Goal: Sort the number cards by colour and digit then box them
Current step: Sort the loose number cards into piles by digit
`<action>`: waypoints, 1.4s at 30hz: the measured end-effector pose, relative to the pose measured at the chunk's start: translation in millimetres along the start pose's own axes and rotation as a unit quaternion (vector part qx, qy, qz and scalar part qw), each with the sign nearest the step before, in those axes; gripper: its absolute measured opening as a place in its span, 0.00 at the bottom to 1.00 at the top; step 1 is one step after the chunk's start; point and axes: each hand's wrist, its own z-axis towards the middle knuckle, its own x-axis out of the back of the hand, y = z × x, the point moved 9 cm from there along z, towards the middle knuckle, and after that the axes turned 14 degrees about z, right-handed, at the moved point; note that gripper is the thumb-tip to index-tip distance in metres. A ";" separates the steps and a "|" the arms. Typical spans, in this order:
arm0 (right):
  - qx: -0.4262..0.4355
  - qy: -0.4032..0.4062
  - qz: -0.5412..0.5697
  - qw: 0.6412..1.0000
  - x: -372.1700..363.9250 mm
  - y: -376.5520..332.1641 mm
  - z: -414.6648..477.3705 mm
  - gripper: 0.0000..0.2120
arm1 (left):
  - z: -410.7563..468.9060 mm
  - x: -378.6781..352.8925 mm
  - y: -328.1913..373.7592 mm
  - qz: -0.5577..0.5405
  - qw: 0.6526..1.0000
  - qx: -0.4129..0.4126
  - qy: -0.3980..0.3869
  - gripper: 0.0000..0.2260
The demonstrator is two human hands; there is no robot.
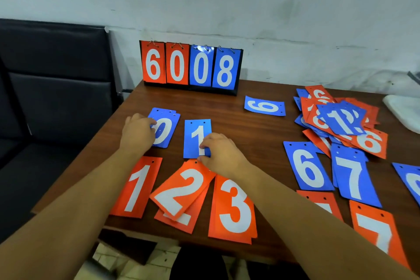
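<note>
Number cards lie on a brown table (pixel 250 134). My left hand (pixel 137 132) grips the left edge of the blue 0 stack (pixel 167 127). My right hand (pixel 219 151) pinches the lower right corner of the blue 1 card (pixel 195 137). In front lie the orange 1 (pixel 137 186), a fanned orange 2 stack (pixel 184 193) and the orange 3 (pixel 234 207). To the right are a blue 6 (pixel 306 168), a blue 7 (pixel 353 177), orange 7 cards (pixel 377 232) and a sideways blue card (pixel 264 107). An unsorted mixed pile (pixel 341 118) sits far right.
A flip scoreboard (pixel 191 66) reading 6008 stands at the table's back edge against the wall. A black chair (pixel 52 88) stands to the left of the table. Something white (pixel 404 109) lies at the far right edge. Another blue card (pixel 411 179) is cut off at the right.
</note>
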 end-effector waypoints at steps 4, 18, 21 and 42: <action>-0.001 0.010 0.019 1.000 9.8 2.7 0.5 0.20 | -3.8 12.6 9.5 -0.031 0.999 0.002 0.039 0.13; -0.182 0.138 0.011 0.974 145.2 157.0 6.2 0.17 | 43.7 5.4 224.0 -0.182 0.974 -0.126 -0.043 0.11; -0.189 0.137 -0.010 0.972 151.3 186.3 12.9 0.20 | 62.3 -18.3 256.6 -0.159 0.979 -0.098 -0.079 0.20; -0.215 0.332 0.461 0.795 174.4 221.1 -20.9 0.04 | 19.0 -40.7 311.4 -0.624 0.726 0.007 -0.289 0.11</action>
